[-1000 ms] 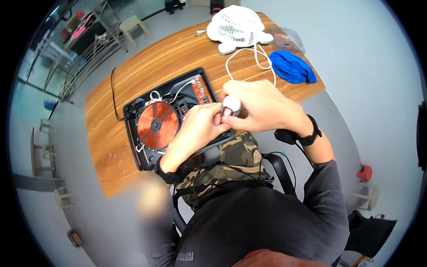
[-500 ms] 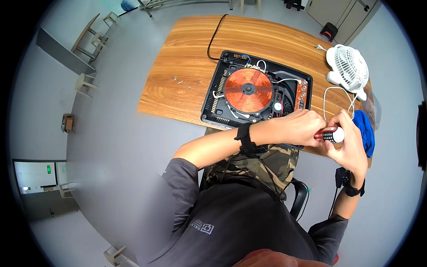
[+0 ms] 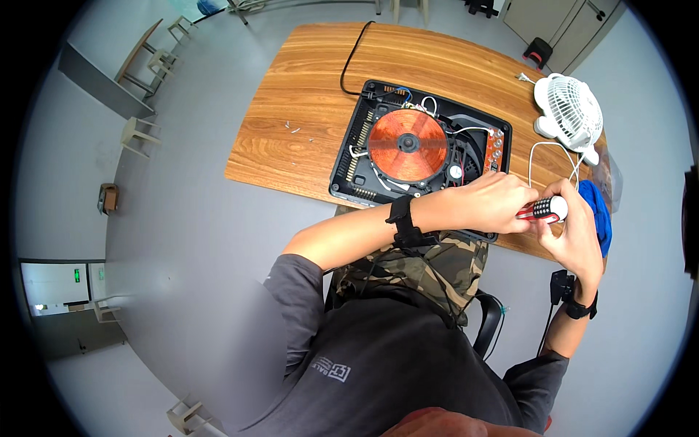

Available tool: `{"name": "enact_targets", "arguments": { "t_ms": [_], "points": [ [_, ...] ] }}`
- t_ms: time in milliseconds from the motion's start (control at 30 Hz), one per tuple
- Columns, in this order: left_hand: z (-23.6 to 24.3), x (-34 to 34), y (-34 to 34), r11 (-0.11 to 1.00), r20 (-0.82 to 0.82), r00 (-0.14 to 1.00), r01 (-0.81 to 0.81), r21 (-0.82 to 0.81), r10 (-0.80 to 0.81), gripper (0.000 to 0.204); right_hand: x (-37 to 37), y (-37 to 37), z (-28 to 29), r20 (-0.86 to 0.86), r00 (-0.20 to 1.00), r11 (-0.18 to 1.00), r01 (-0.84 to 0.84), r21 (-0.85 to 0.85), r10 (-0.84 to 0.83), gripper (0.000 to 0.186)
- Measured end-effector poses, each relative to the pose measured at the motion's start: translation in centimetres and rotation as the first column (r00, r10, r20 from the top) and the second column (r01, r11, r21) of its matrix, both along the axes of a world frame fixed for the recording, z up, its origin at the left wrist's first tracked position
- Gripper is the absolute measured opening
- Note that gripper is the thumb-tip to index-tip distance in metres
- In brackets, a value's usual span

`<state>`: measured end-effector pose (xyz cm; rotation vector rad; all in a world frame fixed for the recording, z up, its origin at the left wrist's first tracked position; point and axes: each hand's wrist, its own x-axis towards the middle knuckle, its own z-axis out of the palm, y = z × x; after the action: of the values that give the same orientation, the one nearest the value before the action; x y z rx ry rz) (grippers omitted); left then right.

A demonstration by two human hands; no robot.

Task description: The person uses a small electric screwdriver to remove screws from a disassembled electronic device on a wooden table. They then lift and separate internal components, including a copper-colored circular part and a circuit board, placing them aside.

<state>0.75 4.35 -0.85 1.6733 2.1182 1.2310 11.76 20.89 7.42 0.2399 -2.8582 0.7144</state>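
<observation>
Beyond the right front corner of an opened induction cooker (image 3: 346, 175), my two hands meet around a short, thick screwdriver (image 3: 556, 209). Its handle is red and white with a studded black band and a round white end. My right hand (image 3: 577, 237) grips the handle near the white end between thumb and fingers. From the other side, the curled fingers of my left hand (image 3: 496, 202) close on the red end; the tip is hidden. A flat copper coil (image 3: 393, 156) is exposed in the cooker's black housing, with white wires and an orange circuit board (image 3: 495, 149) beside it.
The wooden table (image 3: 291, 87) carries a white fan (image 3: 571, 109) with its cord at the right and a blue cloth (image 3: 598, 218) by the right edge. Small white bits (image 3: 293, 130) lie left of the cooker. A black cable (image 3: 348, 62) runs to the back edge.
The screwdriver and both hands have shifted slightly to the right, and the white end is a little higher. The studded band shows more. The cooker stays in place.
</observation>
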Motion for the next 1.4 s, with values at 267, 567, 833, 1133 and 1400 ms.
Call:
{"name": "enact_targets", "arguments": {
  "t_ms": [267,567,833,1133,1400],
  "points": [
    [0.7,0.1,1.2,1.000,-0.038,0.999,-0.011,0.001,0.011,0.041,0.2,0.0,-0.1,-0.006,0.990,0.986,0.143,0.087,-0.143,0.035],
    [0.6,-0.9,0.6,0.997,-0.056,0.996,0.069,0.029,-0.067,0.031,0.5,0.1,0.8,0.086,0.989,0.989,0.109,0.102,-0.118,0.038],
    [1.1,-0.7,0.5,0.996,0.022,0.997,0.075,-0.055,-0.074,0.026,0.4,0.2,-0.6,-0.095,0.995,1.000,-0.020,0.019,0.022,0.038],
    [0.5,-0.7,0.3,0.999,0.020,1.000,0.018,-0.039,-0.018,0.023,-0.1,-0.1,-1.5,-0.053,0.998,0.999,0.037,0.025,-0.036,0.035],
    [1.1,-1.4,-0.5,0.983,0.093,0.988,0.135,-0.126,-0.124,0.028,0.4,-0.4,-1.4,-0.140,0.989,0.999,-0.041,-0.012,0.039,0.030]
  ]
}}
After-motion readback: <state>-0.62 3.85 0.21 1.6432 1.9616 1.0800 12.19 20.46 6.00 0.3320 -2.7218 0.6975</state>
